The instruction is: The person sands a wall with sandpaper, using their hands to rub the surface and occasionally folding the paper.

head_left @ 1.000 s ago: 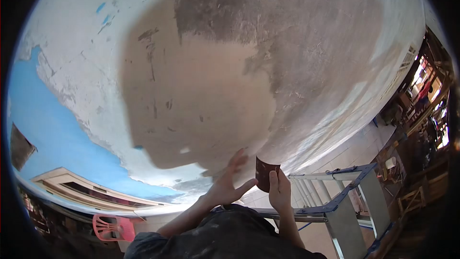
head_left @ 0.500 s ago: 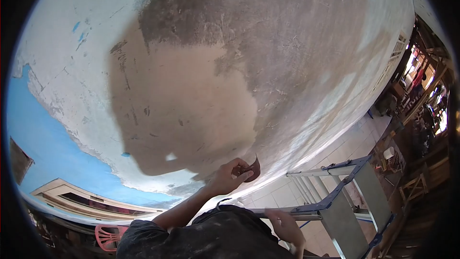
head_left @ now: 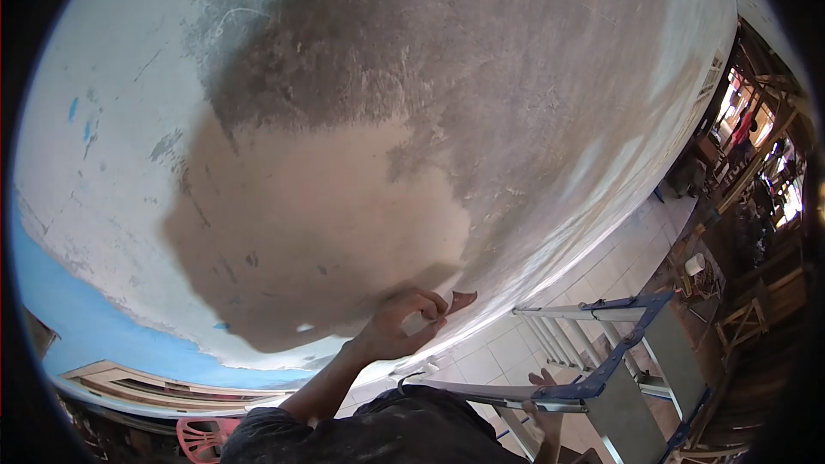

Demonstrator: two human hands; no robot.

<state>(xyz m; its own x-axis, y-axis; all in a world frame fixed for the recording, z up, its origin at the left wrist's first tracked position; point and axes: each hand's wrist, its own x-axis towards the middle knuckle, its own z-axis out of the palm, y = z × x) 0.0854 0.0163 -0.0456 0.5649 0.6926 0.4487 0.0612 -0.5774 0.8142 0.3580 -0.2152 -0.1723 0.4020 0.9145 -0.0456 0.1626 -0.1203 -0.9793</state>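
Observation:
A curled piece of reddish-brown sandpaper [head_left: 462, 301] is pinched in my left hand [head_left: 400, 326], its free corner sticking out past the fingertips. That hand is close against the lower part of the wall [head_left: 335, 198], where pale filler meets a rough grey patch. Low on the right, my right hand [head_left: 543, 408] is at the blue-and-silver stepladder [head_left: 593, 388], with its fingers stretched and apart by the near rail. The rail overlaps part of the palm in this view.
Blue paint [head_left: 163, 318] covers the wall's left edge above a window frame [head_left: 137, 378]. A pink plastic chair [head_left: 202, 438] stands lower left. Tiled floor [head_left: 593, 279] runs below the wall. At far right are timber, a white bucket [head_left: 694, 265] and a person in red [head_left: 742, 129].
My view has shifted, and the wall patch sits lower. My left hand's grip on the sandpaper has turned. My right hand has moved right along the ladder rail, fingers now spread.

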